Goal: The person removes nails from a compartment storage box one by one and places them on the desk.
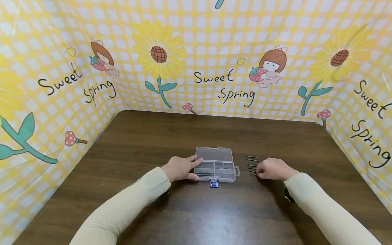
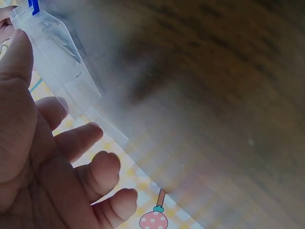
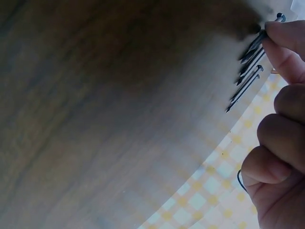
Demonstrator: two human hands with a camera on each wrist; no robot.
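Note:
A clear plastic box [image 1: 224, 176] with divided compartments lies with its lid [image 1: 214, 154] raised at the back and a blue latch [image 1: 214, 183] at the front. Nails [image 1: 204, 175] are in its left compartments, and a thin one shows at the back right. My left hand [image 1: 180, 168] rests at the box's left side, thumb by the front corner and extended fingers near the hinge. To the right of the box, my right hand [image 1: 273, 169] pinches a nail [image 3: 280, 18] between thumb and index finger, other fingers curled. Several nails [image 1: 252, 157] lie in a row beside it.
The box has a hanging tab [image 1: 237, 171] on its right side, facing the nails. All of this stands on a dark wooden table [image 1: 183, 214]. A yellow checked cloth [image 1: 211, 41] with printed flowers rises along the back and both sides.

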